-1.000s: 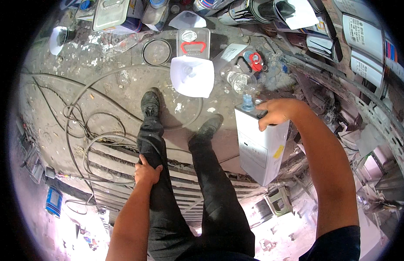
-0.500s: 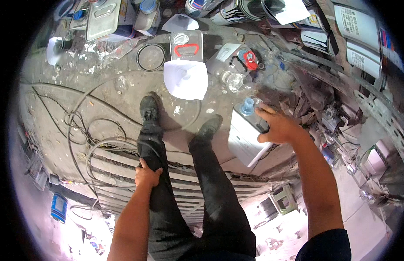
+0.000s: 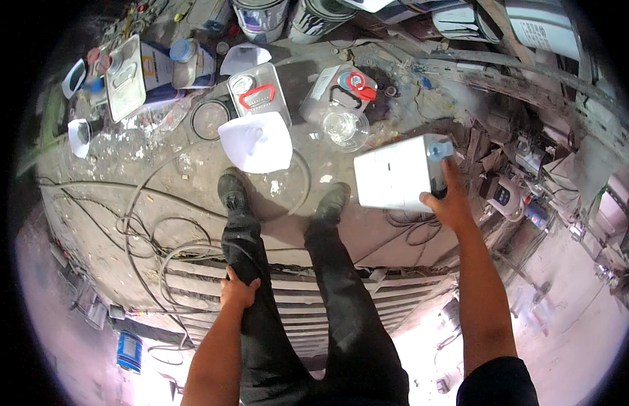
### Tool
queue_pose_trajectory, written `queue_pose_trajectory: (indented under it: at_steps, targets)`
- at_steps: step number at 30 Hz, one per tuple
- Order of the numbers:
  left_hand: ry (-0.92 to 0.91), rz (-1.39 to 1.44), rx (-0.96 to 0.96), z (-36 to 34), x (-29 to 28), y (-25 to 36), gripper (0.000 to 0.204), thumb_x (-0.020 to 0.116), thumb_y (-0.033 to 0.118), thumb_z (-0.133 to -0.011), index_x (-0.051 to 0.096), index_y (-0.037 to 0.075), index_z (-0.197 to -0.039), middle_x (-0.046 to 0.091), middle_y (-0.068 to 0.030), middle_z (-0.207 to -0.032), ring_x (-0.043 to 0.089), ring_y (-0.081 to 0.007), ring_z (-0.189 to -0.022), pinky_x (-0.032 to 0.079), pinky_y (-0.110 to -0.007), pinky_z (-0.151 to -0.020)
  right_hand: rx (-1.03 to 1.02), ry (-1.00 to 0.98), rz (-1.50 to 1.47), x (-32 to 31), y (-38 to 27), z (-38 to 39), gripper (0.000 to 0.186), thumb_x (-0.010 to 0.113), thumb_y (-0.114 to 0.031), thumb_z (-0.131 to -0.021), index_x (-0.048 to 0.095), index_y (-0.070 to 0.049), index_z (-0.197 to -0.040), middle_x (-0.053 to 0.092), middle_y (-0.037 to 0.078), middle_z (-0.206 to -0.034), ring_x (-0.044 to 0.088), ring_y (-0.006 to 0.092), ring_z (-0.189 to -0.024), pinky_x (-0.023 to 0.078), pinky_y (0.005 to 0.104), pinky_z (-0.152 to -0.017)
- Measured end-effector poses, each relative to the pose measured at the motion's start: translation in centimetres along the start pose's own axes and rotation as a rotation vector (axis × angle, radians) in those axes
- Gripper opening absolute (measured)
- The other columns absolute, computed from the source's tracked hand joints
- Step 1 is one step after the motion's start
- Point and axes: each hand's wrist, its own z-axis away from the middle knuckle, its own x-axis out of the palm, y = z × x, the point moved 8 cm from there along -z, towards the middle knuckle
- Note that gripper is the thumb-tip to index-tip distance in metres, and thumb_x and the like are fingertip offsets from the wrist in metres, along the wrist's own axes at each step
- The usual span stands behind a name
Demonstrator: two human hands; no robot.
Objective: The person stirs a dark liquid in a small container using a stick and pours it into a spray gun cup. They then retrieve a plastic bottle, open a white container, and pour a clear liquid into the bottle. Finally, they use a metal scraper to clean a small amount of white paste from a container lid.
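My right hand (image 3: 450, 203) grips the top end of a white rectangular can (image 3: 392, 174), fingers by its translucent blue cap (image 3: 440, 149) and thumb against the side. The can is tilted, its top facing right and its base to the left. Much of the top and its handle are hidden by the hand. My left hand (image 3: 239, 292) rests over my left trouser leg near the knee, thumb and fingers apart, holding nothing. Ahead of my feet is a metal can (image 3: 268, 95) with a red handle, a white paper cone (image 3: 255, 142) in front of it.
A can with red and black handles (image 3: 316, 91) stands near a clear plastic cup (image 3: 344, 127). An open round tin (image 3: 211, 120) lies left of the paper cone. Paint buckets (image 3: 259, 19) line the back. Grey hose (image 3: 165, 196) coils left of my feet; a slatted grate (image 3: 294, 298) lies nearer.
The white can has tipped over to the left in my right hand and moved away from my legs. The view has shifted. My left hand stays on my leg.
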Motion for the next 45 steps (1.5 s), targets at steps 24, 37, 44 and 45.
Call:
queue_pose_trajectory:
  at_steps: [24, 37, 44, 45]
  targets:
    - [0.476, 0.369, 0.680, 1.2, -7.9, 6.8, 0.056, 0.063, 0.035, -0.089, 0.048, 0.002, -0.131, 0.054, -0.0243, -0.121, 0.054, -0.0381, -0.111, 0.044, -0.044, -0.095, -0.038, 0.617, -0.058, 4.9, -5.7, 2.9, 0.076, 0.069, -0.033, -0.082, 0.036, 0.004, -0.139, 0.033, 0.026, -0.144, 0.033, 0.0439, -0.131, 0.029, 0.0532, -0.107]
    - [0.289, 1.283, 0.840, -2.7, -22.4, 18.6, 0.035, 0.064, 0.019, -0.086, 0.058, -0.004, -0.112, 0.067, -0.0118, -0.098, 0.062, -0.0181, -0.089, 0.048, -0.032, -0.079, 0.091, -0.022, -0.686, 21.7, -17.1, 4.4, 0.054, 0.063, -0.013, -0.088, 0.043, -0.004, -0.137, 0.055, 0.018, -0.126, 0.058, 0.0264, -0.108, 0.050, 0.0352, -0.085]
    - [0.348, 1.208, 0.876, -1.3, -22.8, 16.5, 0.024, 0.061, 0.013, -0.087, 0.061, -0.004, -0.105, 0.067, -0.0104, -0.091, 0.062, -0.0166, -0.085, 0.048, -0.030, -0.078, 0.168, -0.132, -0.607, 23.3, -16.3, 4.9, 0.054, 0.064, -0.015, -0.088, 0.043, -0.004, -0.137, 0.057, 0.019, -0.123, 0.058, 0.0266, -0.108, 0.050, 0.0371, -0.086]
    - [0.374, 1.175, 0.881, -0.7, -23.1, 15.5, 0.022, 0.060, 0.010, -0.087, 0.060, -0.004, -0.105, 0.067, -0.0106, -0.092, 0.062, -0.0164, -0.086, 0.048, -0.029, -0.079, 0.161, -0.144, -0.594, 23.5, -16.2, 4.9, 0.054, 0.064, -0.016, -0.088, 0.044, -0.004, -0.136, 0.057, 0.018, -0.122, 0.059, 0.0266, -0.108, 0.050, 0.0372, -0.086]
